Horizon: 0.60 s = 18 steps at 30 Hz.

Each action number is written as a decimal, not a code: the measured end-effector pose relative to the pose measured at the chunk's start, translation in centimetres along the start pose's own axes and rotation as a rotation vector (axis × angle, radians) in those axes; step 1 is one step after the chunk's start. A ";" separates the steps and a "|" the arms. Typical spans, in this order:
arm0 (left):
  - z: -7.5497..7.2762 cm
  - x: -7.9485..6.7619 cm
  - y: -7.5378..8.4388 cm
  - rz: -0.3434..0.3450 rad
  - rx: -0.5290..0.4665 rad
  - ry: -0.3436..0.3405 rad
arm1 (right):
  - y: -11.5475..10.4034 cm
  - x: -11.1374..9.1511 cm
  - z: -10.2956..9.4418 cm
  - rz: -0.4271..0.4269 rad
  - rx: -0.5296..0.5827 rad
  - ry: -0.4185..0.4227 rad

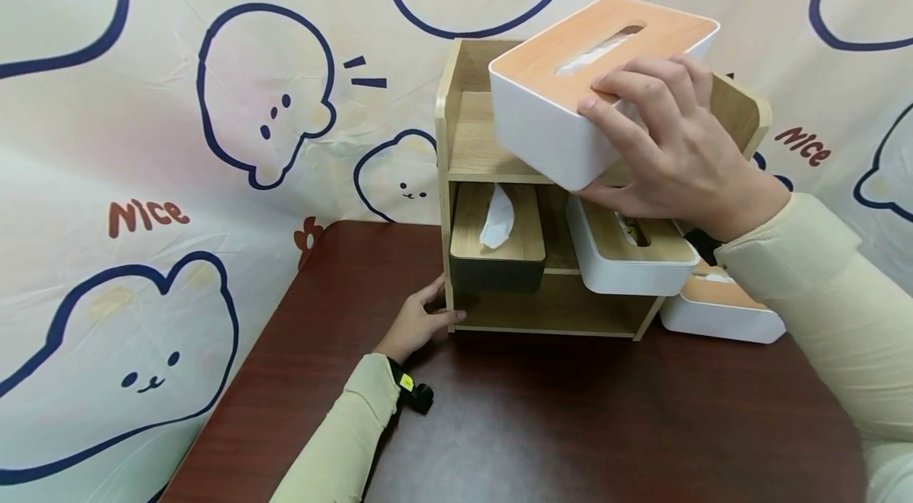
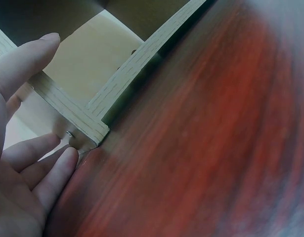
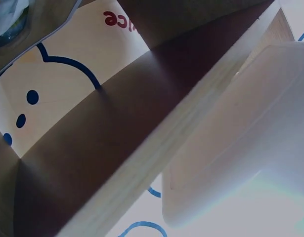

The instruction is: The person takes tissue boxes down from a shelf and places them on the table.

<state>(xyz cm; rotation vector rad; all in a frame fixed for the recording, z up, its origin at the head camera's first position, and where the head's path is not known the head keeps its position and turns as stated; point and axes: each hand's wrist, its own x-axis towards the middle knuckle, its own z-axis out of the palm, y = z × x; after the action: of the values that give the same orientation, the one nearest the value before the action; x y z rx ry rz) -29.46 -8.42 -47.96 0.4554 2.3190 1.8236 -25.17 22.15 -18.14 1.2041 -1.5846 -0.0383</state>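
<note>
My right hand (image 1: 663, 139) grips a white tissue box (image 1: 545, 127) with a light wood lid, fingers on the lid's near edge and thumb low by the box. The box is tilted and overlaps the top tier of a small wooden shelf (image 1: 485, 177) in the head view. In the right wrist view the box's pale wall (image 3: 240, 148) shows beside a shelf board. Low at the shelf's left side is my left hand (image 1: 417, 321). Its thumb reaches in front of the side panel (image 2: 72, 108) and the other fingers lie along the outside.
On the middle tier stand a dark tissue box (image 1: 497, 275) with a tissue sticking out and another white tissue box (image 1: 638, 277), jutting forward. A further white tissue box (image 1: 720, 321) sits right of the shelf on the brown table (image 1: 556, 416). Behind hangs a cartoon-print cloth (image 1: 271, 91).
</note>
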 end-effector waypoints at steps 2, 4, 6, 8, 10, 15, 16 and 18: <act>0.0 0.0 -0.1 0.003 -0.003 -0.003 | -0.1 0.0 -0.1 0.004 -0.006 0.010; 0.0 0.0 -0.1 0.007 -0.004 -0.005 | -0.1 0.0 -0.2 0.008 -0.011 0.028; -0.1 0.0 0.0 0.010 -0.003 -0.004 | -0.1 0.0 -0.2 0.013 -0.015 0.039; -0.1 0.0 0.0 0.012 -0.002 -0.003 | -0.1 -0.1 -0.3 0.018 -0.017 0.045; 0.0 0.0 0.0 0.010 -0.002 -0.003 | -0.1 -0.1 -0.4 0.022 -0.021 0.050; 0.0 -0.1 0.0 0.006 0.002 -0.002 | 0.1 -0.2 -0.8 0.023 -0.027 0.040; 0.0 -0.1 0.0 0.007 0.002 -0.001 | 0.2 -0.2 -0.9 0.022 -0.027 0.034; 0.0 -0.1 0.0 0.009 0.000 -0.001 | 0.3 -0.3 -1.1 0.021 -0.025 0.020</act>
<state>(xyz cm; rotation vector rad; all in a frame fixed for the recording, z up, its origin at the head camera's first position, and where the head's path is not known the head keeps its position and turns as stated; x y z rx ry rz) -29.35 -8.48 -47.94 0.4681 2.3198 1.8268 -24.61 23.06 -17.75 1.1652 -1.5747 -0.0330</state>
